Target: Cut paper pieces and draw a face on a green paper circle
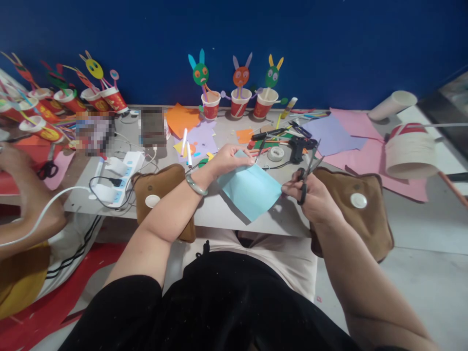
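Single head view, so I'm reading everything off that.

Left hand (231,160) is closed on the blue sheet (252,195), thumb over and fingers under, pinching its far edge near the top corner. The sheet hangs from that pinch over the near side of the table (219,217). It sits as a diamond with one corner pointing right.

Right hand (316,197) is wrapped around the scissors (310,168), fingers through the black loops, grip closed. The blades are parted a little.

Key relation: the sheet lies left of the scissors. Its right corner sits just beside the right hand's fingers, at the handle end and not the tips. The blades' long axis runs up and to the right, away from that corner, so the tips point at the far side of the table and stand well apart from the paper. The right hand is the nearer one to the free corner, and the left hand has the opposite side. From this angle I can't tell whether corner and fingers touch, though probably there's a thin gap.

Around them:
- The left brown pad (161,187) is under the left forearm.
- The right brown pad (360,209) is beside the right wrist.
- The glue gun (300,146) and tape roll (276,153) lie just beyond the hands.
- The rabbit-face paper cups (239,105) stand along the blue wall.
- Another person's arm (25,200) is at far left, well apart.
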The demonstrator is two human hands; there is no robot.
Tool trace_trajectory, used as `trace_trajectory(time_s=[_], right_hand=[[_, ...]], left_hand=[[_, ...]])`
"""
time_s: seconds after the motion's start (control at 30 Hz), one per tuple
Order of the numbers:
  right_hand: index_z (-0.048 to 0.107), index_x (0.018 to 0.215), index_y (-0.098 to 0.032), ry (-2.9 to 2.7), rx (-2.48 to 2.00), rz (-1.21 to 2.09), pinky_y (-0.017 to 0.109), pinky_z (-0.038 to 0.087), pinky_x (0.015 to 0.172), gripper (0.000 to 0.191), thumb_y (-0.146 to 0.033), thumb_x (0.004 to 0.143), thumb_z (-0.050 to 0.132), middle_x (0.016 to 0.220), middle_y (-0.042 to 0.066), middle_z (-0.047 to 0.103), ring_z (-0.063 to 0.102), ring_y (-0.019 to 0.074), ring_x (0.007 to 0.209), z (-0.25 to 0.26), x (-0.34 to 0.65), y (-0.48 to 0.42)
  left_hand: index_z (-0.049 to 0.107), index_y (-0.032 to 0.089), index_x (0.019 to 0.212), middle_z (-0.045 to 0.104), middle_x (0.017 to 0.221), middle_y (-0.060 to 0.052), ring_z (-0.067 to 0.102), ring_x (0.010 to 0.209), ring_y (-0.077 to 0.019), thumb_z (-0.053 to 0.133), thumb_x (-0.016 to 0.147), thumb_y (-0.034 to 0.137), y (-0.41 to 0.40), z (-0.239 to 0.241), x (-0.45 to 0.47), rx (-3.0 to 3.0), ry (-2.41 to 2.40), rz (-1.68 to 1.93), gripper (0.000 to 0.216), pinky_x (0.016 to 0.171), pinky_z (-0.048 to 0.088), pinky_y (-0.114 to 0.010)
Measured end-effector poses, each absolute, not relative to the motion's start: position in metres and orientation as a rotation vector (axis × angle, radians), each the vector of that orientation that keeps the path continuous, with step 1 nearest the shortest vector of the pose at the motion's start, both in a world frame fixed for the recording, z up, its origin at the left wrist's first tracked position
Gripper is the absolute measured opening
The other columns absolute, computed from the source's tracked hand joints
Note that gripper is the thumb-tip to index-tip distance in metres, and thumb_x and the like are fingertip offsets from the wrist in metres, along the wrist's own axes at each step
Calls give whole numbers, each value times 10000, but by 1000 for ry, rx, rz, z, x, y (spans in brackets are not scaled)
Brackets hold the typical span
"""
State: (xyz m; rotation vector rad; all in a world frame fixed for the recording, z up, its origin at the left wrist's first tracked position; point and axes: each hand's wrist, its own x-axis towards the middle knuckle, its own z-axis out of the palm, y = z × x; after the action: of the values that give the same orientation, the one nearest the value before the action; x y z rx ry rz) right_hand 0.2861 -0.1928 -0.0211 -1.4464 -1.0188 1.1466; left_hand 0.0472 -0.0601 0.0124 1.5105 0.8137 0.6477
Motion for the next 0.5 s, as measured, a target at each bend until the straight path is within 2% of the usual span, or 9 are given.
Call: trace_trajectory(time_s=[0.13, 0.23, 0.33, 0.4, 0.5], right_hand=[[498, 877, -281, -999, -1449, 1119, 333, 537, 614, 694, -521, 534, 1052, 629, -85, 694, 660, 181, 566, -23, 294, -205], [511, 886, -288, -932, -1404, 1008, 332, 532, 613, 635, -485, 582, 1032, 632, -83, 688, 665, 183, 578, -24, 296, -210], [490, 873, -309, -824, -1347, 860, 371, 568, 616, 609, -457, 595, 1012, 633, -100, 658, 669, 201, 569, -28, 295, -209], [457, 873, -309, -756, -1325, 766, 380, 584, 615, 621, -449, 596, 996, 629, -114, 627, 676, 204, 557, -32, 292, -206], [415, 890, -300, -676, -1295, 669, 356, 574, 592, 631, -469, 626, 963, 632, -121, 594, 678, 190, 541, -41, 283, -200]], left_hand=[[688, 184, 683, 586, 672, 36, 494, 643, -96, 887, 693, 425, -62, 9, 49, 1401, 777, 656, 312, 647, 370, -281], [670, 198, 726, 584, 677, 23, 511, 624, -106, 873, 762, 554, -61, 7, 51, 1217, 722, 733, 411, 625, 403, -287], [740, 208, 924, 711, 828, -43, 641, 741, -176, 782, 784, 788, -60, 6, 54, 978, 632, 816, 599, 676, 502, -325], [750, 220, 1049, 748, 914, -74, 704, 857, -232, 654, 780, 940, -61, 5, 57, 899, 595, 847, 774, 736, 555, -367], [735, 230, 1075, 758, 945, -94, 741, 1032, -305, 530, 776, 1030, -68, 0, 63, 939, 580, 840, 878, 847, 590, -433]])
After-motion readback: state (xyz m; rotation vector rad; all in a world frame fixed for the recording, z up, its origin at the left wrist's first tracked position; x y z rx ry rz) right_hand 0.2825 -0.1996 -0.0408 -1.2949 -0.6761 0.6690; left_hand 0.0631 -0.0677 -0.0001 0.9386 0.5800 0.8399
